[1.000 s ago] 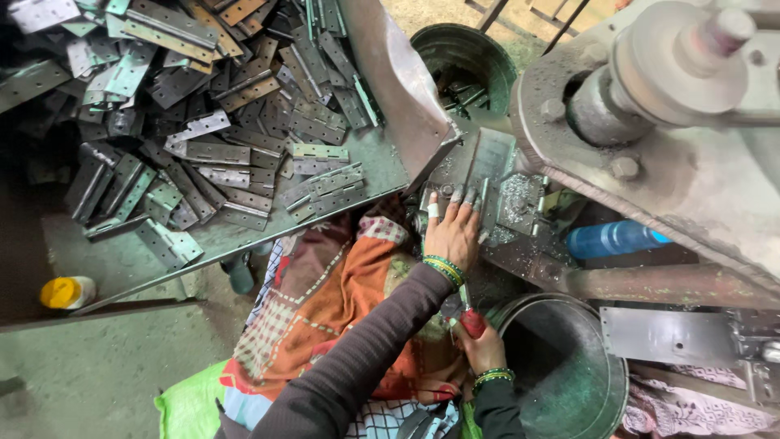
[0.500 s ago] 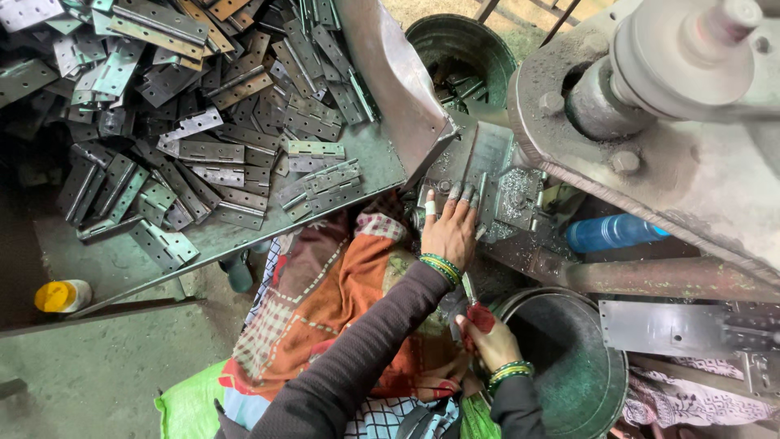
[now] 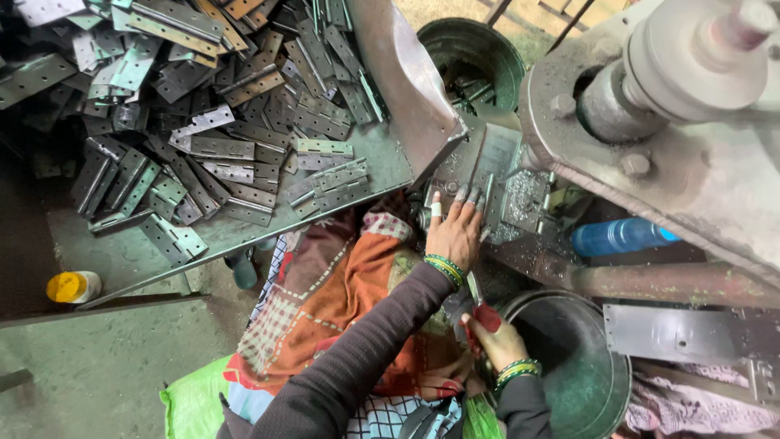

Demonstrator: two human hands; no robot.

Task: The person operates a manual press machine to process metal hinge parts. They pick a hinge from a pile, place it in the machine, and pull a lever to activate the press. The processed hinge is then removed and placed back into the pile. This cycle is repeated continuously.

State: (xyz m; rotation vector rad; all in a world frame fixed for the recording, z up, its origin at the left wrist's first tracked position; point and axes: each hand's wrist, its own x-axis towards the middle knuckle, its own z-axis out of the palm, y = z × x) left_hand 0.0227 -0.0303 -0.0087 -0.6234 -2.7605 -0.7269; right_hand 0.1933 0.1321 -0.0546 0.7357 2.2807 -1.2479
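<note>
Resting near the middle of the frame, the metal strip point(image 3: 487, 175) lies on the machine bed under the spread left hand point(image 3: 453, 232). The right hand point(image 3: 494, 340) has dropped lower, pinching a red-handled tool point(image 3: 486, 315) beside the green bucket point(image 3: 601, 390). Hinges point(image 3: 211, 146) fill the upper left.

Dark sleeves, green bangles, orange patterned wrap point(image 3: 341, 301)
</note>
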